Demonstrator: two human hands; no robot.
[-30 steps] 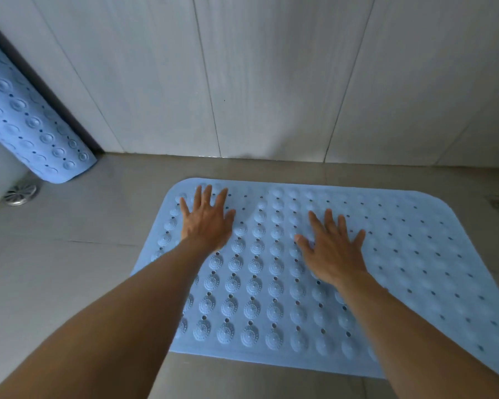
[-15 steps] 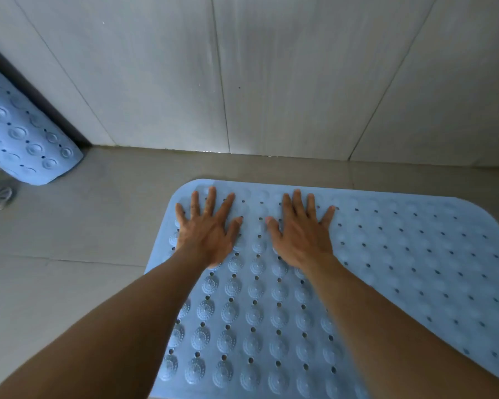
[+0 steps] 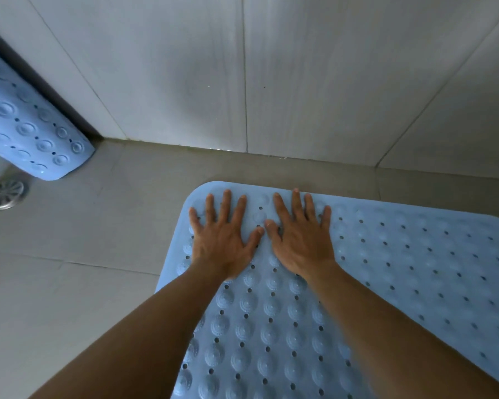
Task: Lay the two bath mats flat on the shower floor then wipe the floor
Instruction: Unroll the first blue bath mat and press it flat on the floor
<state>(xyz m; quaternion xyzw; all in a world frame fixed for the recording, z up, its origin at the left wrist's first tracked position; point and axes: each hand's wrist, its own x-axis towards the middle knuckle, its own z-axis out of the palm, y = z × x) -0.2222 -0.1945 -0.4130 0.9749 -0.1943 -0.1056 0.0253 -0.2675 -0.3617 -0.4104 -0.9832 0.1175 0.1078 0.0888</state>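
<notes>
On shower floor (image 3: 69, 254), pale-blue studded mat (image 3: 386, 269) flat; left hand (image 3: 224, 243), right hand (image 3: 301, 240) pressing, fingers (image 3: 226, 203) spread.

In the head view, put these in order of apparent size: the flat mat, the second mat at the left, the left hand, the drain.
1. flat mat
2. second mat, cut off by the frame
3. left hand
4. drain

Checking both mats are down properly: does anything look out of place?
The second mat at far left is not flat; it stands propped up in the corner beside the floor drain. The other mat lies flat.
</notes>
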